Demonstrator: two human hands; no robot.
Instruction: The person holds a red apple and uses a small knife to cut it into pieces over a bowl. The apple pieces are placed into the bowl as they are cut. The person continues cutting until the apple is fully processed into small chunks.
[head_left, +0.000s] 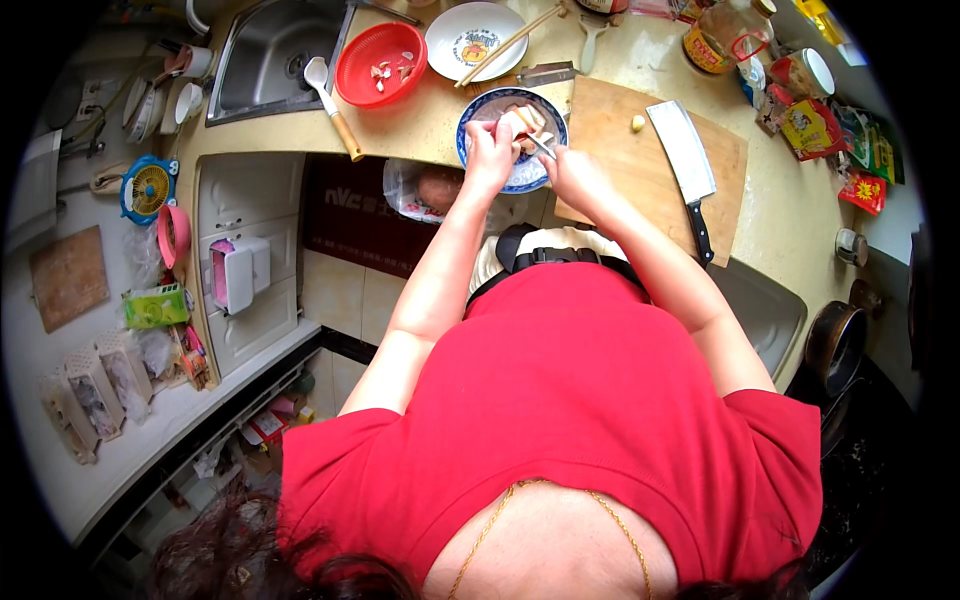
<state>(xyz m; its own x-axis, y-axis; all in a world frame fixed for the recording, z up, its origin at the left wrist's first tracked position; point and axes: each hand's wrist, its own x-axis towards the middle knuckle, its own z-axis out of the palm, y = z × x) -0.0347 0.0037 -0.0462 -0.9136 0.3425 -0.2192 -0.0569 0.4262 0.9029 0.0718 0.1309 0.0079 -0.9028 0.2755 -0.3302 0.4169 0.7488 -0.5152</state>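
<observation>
Over a blue-and-white bowl (472, 105) at the counter's front edge, my left hand (491, 154) pinches a pale piece of what looks like meat (521, 118) with reddish-brown edges. My right hand (581, 180) grips a small metal tool (541, 145), its narrow end against the meat. Fingers hide the tool's handle, and I cannot tell if it is a knife or scissors. More pieces lie in the bowl under my hands. Right of the bowl, a wooden cutting board (615, 150) bears a peeled garlic clove (638, 123) and a cleaver (682, 150) with a black handle.
Behind the bowl stand a red plastic basket (349, 67) with garlic cloves and a white plate (450, 30) with chopsticks (510, 45) across it. A spoon (334, 112) lies beside the steel sink (247, 67). Jars and packets line the right; the board overhangs the counter's front edge.
</observation>
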